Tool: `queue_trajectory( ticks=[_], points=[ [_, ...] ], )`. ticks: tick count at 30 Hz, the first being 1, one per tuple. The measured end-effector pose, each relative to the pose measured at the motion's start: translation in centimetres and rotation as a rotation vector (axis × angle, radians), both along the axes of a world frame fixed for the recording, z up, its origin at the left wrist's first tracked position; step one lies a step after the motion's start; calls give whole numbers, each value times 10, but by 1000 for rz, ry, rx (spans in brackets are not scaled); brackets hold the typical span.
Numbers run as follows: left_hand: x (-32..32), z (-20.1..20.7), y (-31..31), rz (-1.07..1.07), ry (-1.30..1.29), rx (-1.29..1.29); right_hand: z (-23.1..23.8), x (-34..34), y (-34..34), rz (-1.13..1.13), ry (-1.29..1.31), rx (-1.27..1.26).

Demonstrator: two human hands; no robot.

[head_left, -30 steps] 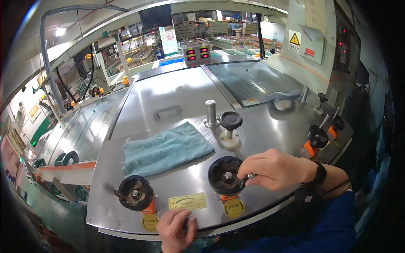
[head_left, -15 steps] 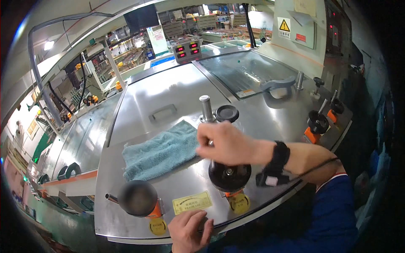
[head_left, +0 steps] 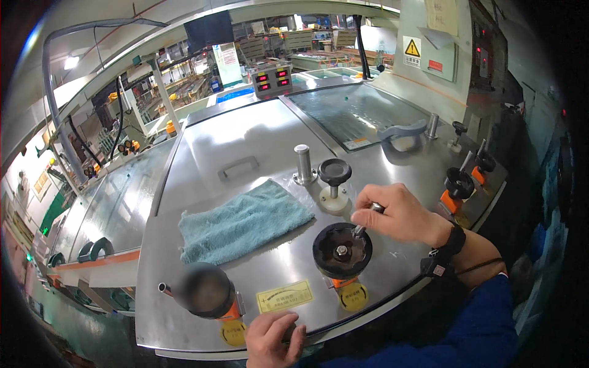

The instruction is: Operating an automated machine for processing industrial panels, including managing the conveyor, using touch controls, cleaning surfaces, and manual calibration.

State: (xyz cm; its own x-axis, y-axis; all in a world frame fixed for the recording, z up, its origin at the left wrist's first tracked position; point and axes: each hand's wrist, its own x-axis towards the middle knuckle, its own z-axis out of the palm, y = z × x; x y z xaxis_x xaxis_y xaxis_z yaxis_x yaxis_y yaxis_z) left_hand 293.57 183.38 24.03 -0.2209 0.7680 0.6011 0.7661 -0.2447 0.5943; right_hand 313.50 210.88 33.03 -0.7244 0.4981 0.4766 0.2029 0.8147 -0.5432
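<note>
1. The right hand (head_left: pixel 402 214) is closed around the small metal crank handle (head_left: pixel 375 208) that stands off the rim of the black handwheel (head_left: pixel 342 250); the fingers are wrapped together on it, thumb side toward the wheel.
2. The handwheel is found near the front edge of the steel machine lid (head_left: pixel 245 141), just right of centre, above an orange collar.
3. The left hand (head_left: pixel 274 337) is laid on the front rim of the lid, fingers curled over the edge and clamped on nothing else (it appears to serve as a brace).
4. The turning is judged best done with the wrist kept loose, so that the handle is carried round in a smooth circle, and with the forearm held clear of the small black knob (head_left: pixel 335 172) just behind.
5. A second handwheel (head_left: pixel 205 290) is seen to the left, blurred, and a teal cloth (head_left: pixel 245 219) is spread between the two wheels and the recessed lid handle.
6. A yellow rectangular label (head_left: pixel 284 297) is fixed flat between the two wheels, and a round yellow label (head_left: pixel 352 296) lies under each wheel's base.
7. On the wall at upper right, a yellow triangular warning sign (head_left: pixel 412 48) is mounted beside a small red rectangular plate (head_left: pixel 435 65).
</note>
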Motion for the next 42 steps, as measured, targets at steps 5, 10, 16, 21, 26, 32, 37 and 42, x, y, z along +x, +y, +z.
queue_trajectory(
  ticks=[5, 10, 16, 21, 26, 32, 37, 42],
  points=[
    [-2, 2, -2, -10, -26, -5, 5, 11, -10, 31, 28, -42],
    [-3, 1, -3, -30, -72, -3, 2, 24, -7, -6, 27, -91],
    [-3, 4, -2, -52, -104, -30, 1, 23, -9, 20, -8, -111],
    [-2, 1, -1, -48, -106, -19, 1, 13, -8, 76, -22, -63],
    [-3, -2, -2, -38, -101, -9, 0, 9, -8, 92, -12, -69],
    [-2, 2, -1, -35, -93, -8, -3, 16, -7, 58, -10, -51],
    [-3, 3, 0, -32, -77, 6, -5, 36, -5, -22, 18, -105],
    [-3, 2, -2, -16, -82, -8, -14, 66, 2, -130, -49, -198]
  ],
)
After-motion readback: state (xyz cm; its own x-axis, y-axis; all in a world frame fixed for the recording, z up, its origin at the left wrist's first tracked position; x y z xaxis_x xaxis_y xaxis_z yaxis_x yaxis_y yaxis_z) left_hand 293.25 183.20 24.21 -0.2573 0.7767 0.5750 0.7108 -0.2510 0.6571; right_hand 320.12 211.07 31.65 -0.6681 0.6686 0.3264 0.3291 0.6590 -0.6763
